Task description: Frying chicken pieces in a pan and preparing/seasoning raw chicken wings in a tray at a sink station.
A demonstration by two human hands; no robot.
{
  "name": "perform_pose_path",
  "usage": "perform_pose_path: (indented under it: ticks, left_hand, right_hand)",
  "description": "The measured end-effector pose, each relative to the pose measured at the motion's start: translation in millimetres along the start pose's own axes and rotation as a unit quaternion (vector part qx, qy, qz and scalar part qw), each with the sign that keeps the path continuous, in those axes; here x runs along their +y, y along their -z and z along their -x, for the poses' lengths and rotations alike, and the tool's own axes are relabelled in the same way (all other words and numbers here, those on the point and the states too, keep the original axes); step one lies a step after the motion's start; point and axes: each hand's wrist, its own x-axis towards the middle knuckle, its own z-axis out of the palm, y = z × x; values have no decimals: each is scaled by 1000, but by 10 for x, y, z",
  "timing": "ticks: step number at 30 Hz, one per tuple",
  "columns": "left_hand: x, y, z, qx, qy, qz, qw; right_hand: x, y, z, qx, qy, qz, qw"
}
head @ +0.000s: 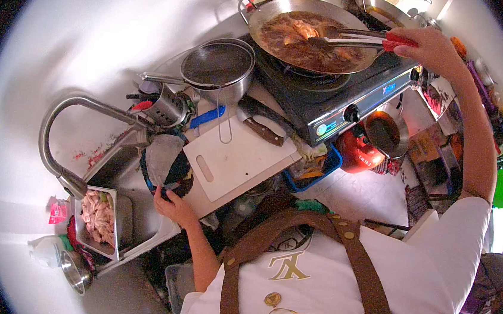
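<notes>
My right hand (425, 46) grips red-handled metal tongs (356, 38) over a wide wok (263, 17) on the gas stove. At their tips is a browned piece of food (303, 29), in bubbling dark oil. My left hand (175, 206) is at the lower edge of a dark round cloth item (178, 175) with a grey part, beside the sink. Its fingertips touch that edge; whether they grip it is unclear. Close by lies a white cutting board (237, 160) with a wooden-handled knife (265, 131) at its far end.
A steel tray of raw meat (98, 220) sits at the sink under a curved faucet (49, 130). A strainer on a pot (219, 69) and a utensil holder (161, 106) stand by the stove (364, 104). Below are a red gas cylinder (359, 155) and a blue basket (317, 176).
</notes>
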Motion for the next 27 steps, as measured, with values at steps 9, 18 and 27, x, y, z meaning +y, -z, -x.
perform_pose_path:
  ticks: [9,18,27]
  left_hand:
    - [-51,-14,-9,-2,-7,13,1000]
    - [50,42,0,-19,16,12,1000]
    - [-33,-10,5,-4,-3,9,1000]
  right_hand:
    - [-668,-26,133,-2,-11,262,965]
    - [-962,123,371,18,108,359,927]
    - [-941,409,411,-8,75,313,947]
